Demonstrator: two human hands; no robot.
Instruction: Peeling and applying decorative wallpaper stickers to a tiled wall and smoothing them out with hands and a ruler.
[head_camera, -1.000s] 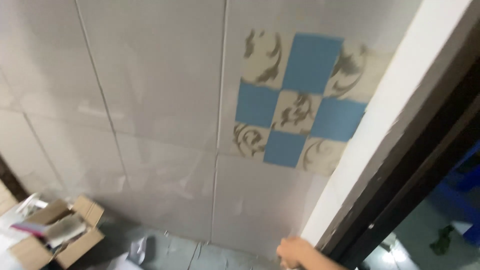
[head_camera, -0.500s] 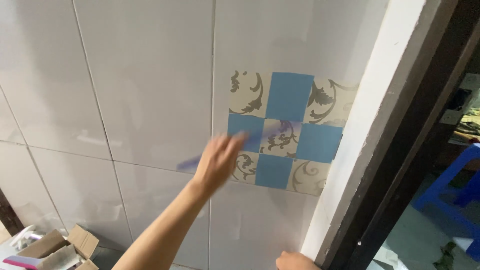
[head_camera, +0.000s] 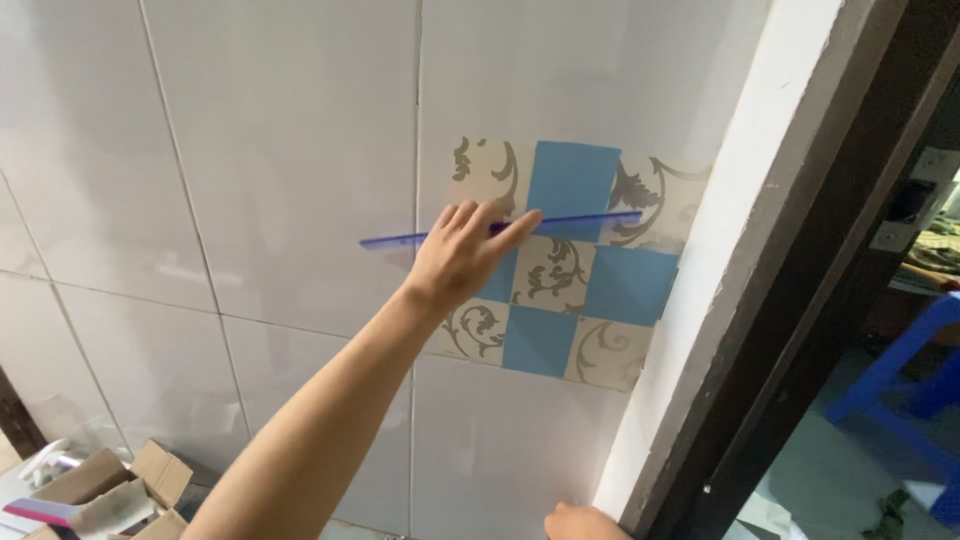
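The left hand (head_camera: 465, 255) presses a blue translucent ruler (head_camera: 500, 230) flat and nearly level against the blue-and-beige patterned sticker (head_camera: 570, 265) on the tiled wall (head_camera: 250, 150), while the right hand (head_camera: 585, 522), grip unclear, rests by the wall's lower corner.

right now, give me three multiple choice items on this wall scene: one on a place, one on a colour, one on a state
1. Where does the ruler lie?
A. Across the patterned sticker
B. In the cardboard box
C. On the door frame

2. What colour is the ruler?
A. Red
B. Blue
C. Yellow

3. How is the left hand set?
A. Clenched in a fist
B. Hanging free
C. Flat, fingers pressing the ruler to the wall

Answers: 1 A, it spans the sticker's upper squares. 2 B, a clear blue strip. 3 C, the fingers are spread over it.
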